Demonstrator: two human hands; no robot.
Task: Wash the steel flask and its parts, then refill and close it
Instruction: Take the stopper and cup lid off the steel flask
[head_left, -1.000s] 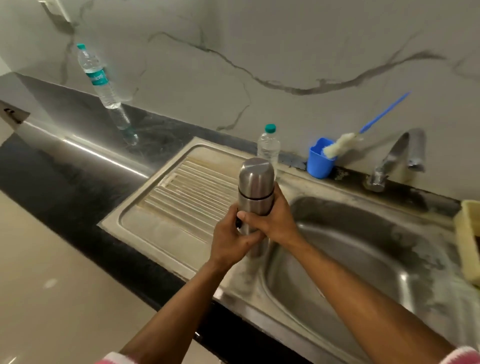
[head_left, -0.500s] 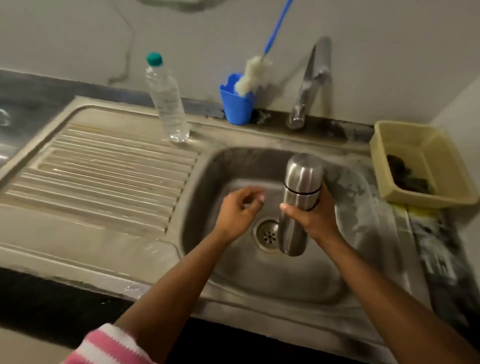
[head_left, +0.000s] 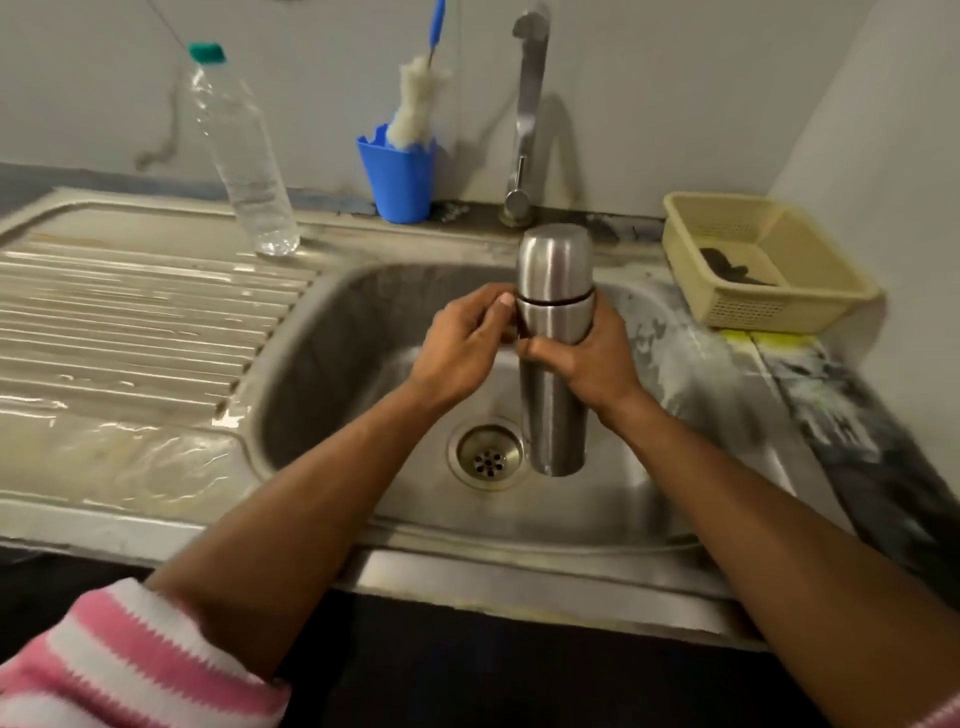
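I hold the flask (head_left: 555, 358) upright over the sink (head_left: 332, 322); my right hand (head_left: 597, 358) grips its body, my left hand (head_left: 462, 343) pinches beside the cap (head_left: 555, 262) seam above, nearer for twisting.

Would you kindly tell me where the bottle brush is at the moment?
The bottle brush stands in the blue cup against the back wall, between the plastic bottle and the tap.

At frame centre, the right hand (head_left: 597, 358) gripped an upright, capped steel flask (head_left: 555, 364) over the sink (head_left: 363, 312). The left hand (head_left: 462, 343) touched its left side.
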